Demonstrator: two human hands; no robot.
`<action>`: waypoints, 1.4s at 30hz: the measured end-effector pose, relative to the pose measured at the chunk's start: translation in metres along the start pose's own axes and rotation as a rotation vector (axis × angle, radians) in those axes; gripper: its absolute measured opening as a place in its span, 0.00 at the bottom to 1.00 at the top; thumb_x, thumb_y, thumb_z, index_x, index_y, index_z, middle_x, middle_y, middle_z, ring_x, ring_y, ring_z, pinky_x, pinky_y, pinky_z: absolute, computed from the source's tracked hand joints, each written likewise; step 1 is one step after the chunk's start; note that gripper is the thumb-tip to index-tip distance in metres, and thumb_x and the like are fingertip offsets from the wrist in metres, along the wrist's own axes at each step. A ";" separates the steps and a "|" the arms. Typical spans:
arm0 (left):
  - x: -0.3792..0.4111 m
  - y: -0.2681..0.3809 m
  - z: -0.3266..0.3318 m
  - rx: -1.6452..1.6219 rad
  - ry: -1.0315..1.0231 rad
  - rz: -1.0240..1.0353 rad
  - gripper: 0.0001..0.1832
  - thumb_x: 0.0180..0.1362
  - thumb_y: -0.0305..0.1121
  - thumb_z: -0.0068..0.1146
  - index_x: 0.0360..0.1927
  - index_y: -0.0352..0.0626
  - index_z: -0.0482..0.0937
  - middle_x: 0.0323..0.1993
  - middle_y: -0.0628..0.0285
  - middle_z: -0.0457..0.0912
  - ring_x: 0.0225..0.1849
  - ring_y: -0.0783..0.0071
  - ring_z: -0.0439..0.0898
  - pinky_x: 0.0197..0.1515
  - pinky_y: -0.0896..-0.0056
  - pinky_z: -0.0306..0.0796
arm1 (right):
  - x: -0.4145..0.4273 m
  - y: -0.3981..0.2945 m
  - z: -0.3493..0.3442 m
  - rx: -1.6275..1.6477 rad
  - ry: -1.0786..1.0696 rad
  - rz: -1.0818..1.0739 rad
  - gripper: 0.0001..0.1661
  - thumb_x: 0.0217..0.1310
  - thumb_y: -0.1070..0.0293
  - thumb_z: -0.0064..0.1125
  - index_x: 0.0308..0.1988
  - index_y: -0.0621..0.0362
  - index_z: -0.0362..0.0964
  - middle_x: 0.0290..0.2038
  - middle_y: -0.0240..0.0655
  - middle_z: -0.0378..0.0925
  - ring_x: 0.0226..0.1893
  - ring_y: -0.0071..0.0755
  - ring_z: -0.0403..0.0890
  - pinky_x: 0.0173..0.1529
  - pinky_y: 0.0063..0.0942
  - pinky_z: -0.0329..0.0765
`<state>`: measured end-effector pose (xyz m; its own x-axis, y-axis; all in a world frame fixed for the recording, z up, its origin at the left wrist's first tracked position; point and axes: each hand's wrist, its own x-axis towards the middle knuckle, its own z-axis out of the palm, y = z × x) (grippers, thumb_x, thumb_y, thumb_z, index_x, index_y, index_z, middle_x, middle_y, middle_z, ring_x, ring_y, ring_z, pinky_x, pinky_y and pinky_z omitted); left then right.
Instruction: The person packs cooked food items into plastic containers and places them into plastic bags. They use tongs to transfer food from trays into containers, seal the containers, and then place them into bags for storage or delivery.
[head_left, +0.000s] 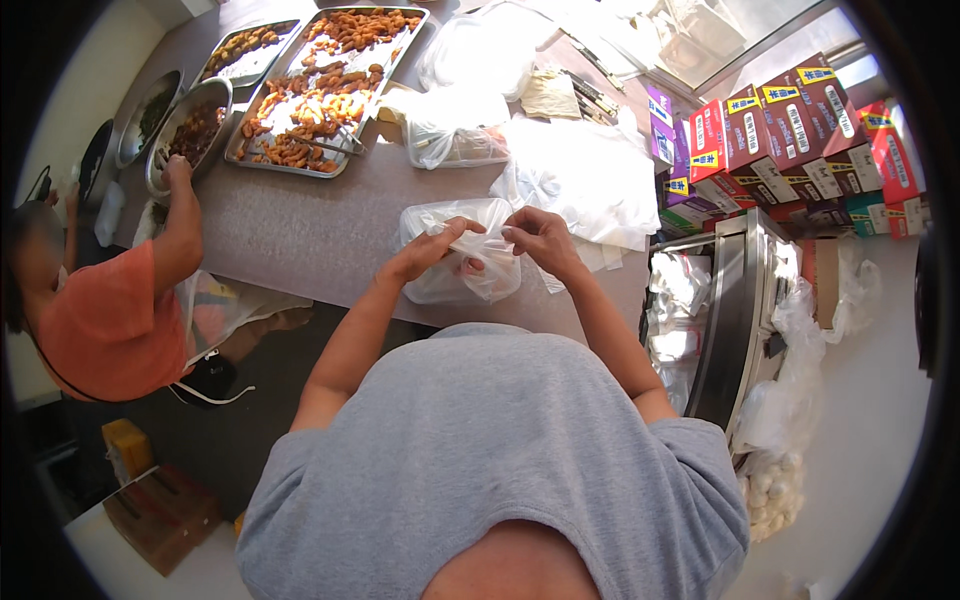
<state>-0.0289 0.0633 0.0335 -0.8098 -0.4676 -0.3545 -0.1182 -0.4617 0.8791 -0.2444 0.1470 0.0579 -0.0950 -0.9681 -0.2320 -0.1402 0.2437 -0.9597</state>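
On the table edge in front of me sits a translucent plastic bag (491, 283) around what looks like a food container; the contents are blurred by the film. My left hand (429, 250) pinches the gathered top of the bag from the left side. From the right, my right hand (547, 241) grips another piece of the same gathered plastic between thumb and fingers. Just beyond them lies a pile of white plastic bags (581, 176). Another bagged container (454, 142), its top knotted, stands farther back on the table.
Fried food fills a large metal tray (341, 166) at back left. A co-worker in an orange shirt (105, 319) reaches into a metal bowl (159, 169). Chopsticks (596, 97) lie farther back. Stacked printed cartons (795, 124) and a metal-framed cabinet (724, 315) flank my right.
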 end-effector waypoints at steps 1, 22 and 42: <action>-0.003 0.000 -0.003 -0.063 -0.025 -0.012 0.24 0.72 0.48 0.33 0.56 0.41 0.73 0.33 0.62 0.80 0.30 0.81 0.76 0.31 0.81 0.69 | -0.009 0.000 0.004 0.003 -0.077 0.025 0.06 0.58 0.72 0.62 0.34 0.65 0.76 0.27 0.32 0.80 0.26 0.20 0.78 0.31 0.21 0.75; -0.047 0.006 0.057 1.209 0.392 0.583 0.02 0.59 0.22 0.50 0.33 0.35 0.74 0.63 0.50 0.68 0.62 0.52 0.71 0.60 0.55 0.67 | 0.042 0.016 0.025 -0.018 -0.413 -0.016 0.25 0.65 0.56 0.41 0.49 0.63 0.74 0.43 0.38 0.80 0.47 0.34 0.79 0.50 0.29 0.74; -0.063 -0.116 -0.029 1.102 1.014 0.214 0.13 0.58 0.37 0.59 0.31 0.35 0.75 0.56 0.51 0.70 0.52 0.55 0.73 0.56 0.50 0.64 | 0.013 0.118 0.034 -0.608 0.411 -0.242 0.16 0.57 0.59 0.63 0.29 0.64 0.77 0.32 0.40 0.77 0.30 0.38 0.77 0.36 0.34 0.73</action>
<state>0.0527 0.1251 -0.0554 -0.1940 -0.9697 0.1482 -0.7846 0.2441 0.5699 -0.2287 0.1614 -0.0641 -0.3347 -0.9278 0.1648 -0.7092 0.1329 -0.6924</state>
